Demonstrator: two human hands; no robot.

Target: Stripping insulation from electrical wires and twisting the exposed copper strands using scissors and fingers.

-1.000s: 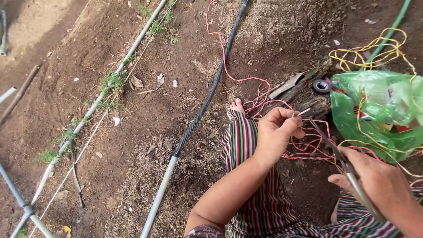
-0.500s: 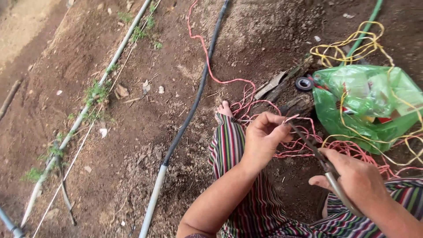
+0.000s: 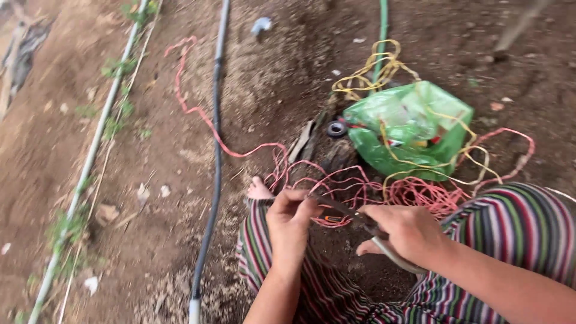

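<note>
Bare brown soil (image 3: 150, 180) is seen under both hands: a red wire (image 3: 336, 221) is pinched in the left hand (image 3: 291, 225), while scissors (image 3: 354, 217), gripped in the right hand (image 3: 408, 231), are laid leftward across it.

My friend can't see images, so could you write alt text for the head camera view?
A seated person's left hand pinches a red wire while the right hand works scissors at it. Tangled red and yellow wire, a green bag, tape roll and black hose lie on bare soil.
</note>
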